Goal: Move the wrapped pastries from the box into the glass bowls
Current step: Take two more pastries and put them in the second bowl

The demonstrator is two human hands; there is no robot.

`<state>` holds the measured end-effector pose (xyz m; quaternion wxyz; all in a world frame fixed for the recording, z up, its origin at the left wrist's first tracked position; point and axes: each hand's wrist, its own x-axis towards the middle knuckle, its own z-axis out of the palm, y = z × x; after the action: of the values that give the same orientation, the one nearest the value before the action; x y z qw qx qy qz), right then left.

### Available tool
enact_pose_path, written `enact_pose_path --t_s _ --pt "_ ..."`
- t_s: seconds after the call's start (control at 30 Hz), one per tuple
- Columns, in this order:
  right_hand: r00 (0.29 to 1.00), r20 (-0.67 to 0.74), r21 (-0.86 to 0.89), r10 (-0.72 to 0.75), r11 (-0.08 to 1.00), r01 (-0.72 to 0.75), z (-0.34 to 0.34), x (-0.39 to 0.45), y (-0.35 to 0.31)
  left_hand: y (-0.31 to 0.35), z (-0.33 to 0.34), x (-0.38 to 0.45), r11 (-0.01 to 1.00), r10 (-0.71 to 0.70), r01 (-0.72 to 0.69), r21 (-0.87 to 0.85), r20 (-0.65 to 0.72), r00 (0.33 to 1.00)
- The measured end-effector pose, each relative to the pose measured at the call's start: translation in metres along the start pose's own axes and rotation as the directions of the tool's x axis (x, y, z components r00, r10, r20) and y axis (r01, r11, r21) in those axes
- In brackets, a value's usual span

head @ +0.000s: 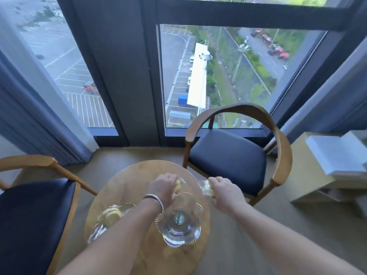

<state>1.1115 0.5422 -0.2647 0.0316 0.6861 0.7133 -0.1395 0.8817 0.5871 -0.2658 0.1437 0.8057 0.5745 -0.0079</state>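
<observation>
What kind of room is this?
Probably a hotel room or flat high up: a big window looks down on a car park, with two chairs round a small table.

- My left hand point(161, 187) grips a wrapped pastry point(178, 185) at twelve o'clock of the empty glass bowl point(179, 221).
- My right hand point(224, 192) grips another pastry point(207, 188).

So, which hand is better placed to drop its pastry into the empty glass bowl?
Left, probably. The left hand holds its pastry just beyond the empty bowl; the right hand is off to the side.
</observation>
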Motion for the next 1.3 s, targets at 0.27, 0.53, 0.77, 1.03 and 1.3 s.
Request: enact_pose_path --t_s 0.27,0.53,0.77,1.03,1.3 --pt "0.998 0.065 0.032 -0.020 0.999 0.018 0.059 -0.012 -0.026 -0.018 0.054 -0.013 0.998 0.062 -0.064 0.007 0.116 0.991" --pt "0.935 0.237 -0.053 -0.264 0.958 0.284 0.143 -0.005 -0.040 -0.038 0.136 -0.030 0.972 0.181 -0.216 0.090 0.294 0.938" --pt "0.912 0.276 -0.114 -0.304 0.932 0.345 0.193 0.001 -0.040 -0.031 0.194 -0.034 0.942 0.250 -0.311 0.127 0.354 0.901" --pt "0.895 0.323 -0.137 -0.308 0.920 0.366 0.228 0.007 -0.037 -0.037 0.225 -0.039 0.928 0.317 -0.360 0.098 0.299 0.900" --pt "0.910 0.328 -0.185 -0.255 0.927 0.326 0.203 0.001 -0.035 -0.050 0.200 -0.039 0.926 0.313 -0.364 0.100 0.335 0.888"
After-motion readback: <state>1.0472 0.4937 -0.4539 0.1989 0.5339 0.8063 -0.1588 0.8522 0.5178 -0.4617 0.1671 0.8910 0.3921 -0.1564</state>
